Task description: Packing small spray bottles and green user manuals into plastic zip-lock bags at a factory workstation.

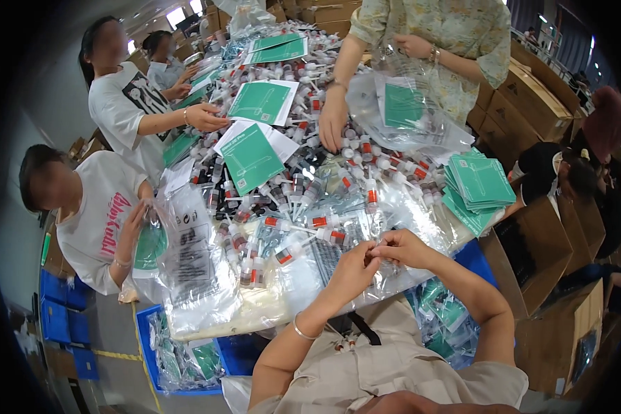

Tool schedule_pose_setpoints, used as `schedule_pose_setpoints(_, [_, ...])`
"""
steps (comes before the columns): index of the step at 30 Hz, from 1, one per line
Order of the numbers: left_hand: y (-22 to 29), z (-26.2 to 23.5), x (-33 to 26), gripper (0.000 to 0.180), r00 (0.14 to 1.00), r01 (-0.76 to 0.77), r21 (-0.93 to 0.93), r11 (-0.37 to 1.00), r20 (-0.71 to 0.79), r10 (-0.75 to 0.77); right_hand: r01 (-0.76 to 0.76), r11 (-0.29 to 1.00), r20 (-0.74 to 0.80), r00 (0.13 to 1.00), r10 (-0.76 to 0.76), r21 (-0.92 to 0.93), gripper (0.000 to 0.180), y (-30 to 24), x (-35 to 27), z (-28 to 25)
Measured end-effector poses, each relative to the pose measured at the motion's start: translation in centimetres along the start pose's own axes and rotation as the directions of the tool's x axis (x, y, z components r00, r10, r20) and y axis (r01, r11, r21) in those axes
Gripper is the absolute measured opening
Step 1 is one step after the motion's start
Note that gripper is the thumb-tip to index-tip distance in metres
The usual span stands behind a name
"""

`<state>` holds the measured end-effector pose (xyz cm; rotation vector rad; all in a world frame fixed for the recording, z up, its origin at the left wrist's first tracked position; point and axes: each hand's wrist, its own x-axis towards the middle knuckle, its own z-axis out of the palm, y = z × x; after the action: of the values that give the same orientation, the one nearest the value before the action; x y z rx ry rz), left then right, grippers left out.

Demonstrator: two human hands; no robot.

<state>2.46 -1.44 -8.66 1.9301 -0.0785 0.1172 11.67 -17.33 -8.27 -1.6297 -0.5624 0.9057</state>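
My left hand (353, 272), with a bracelet on its wrist, and my right hand (403, 248) meet over the near edge of the table. The fingers of both are pinched together, tip to tip. Whatever is between them is too small or hidden to make out. Just beyond them lie flat clear plastic bags (324, 258) with dark print. Small clear bottles with red labels and white nozzles lie about, one bottle (371, 195) ahead of my hands and a cluster of bottles (252, 271) to their left.
A large heap of bottles (303, 124) covers the far table, with green leaflets (252, 157) on it. More green leaflets (477, 181) are stacked at right. Co-workers stand left and opposite, some handling bags (186, 241). Blue bins (148, 324) of filled bags and cardboard boxes (531, 248) flank the table.
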Motion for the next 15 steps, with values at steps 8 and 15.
schedule_pose_setpoints(8, [-0.2,-0.9,1.0,0.017,0.986,0.117,-0.047,0.992,0.129,-0.11,0.165,0.965,-0.131,0.972,-0.194,-0.206,0.026,0.5,-0.2,1.3])
schedule_pose_setpoints(15, [-0.9,-0.6,1.3,0.015,0.994,-0.108,0.407,0.907,0.023,0.108,0.225,0.946,-0.211,0.938,-0.275,-0.232,0.024,0.6,-0.3,2.5])
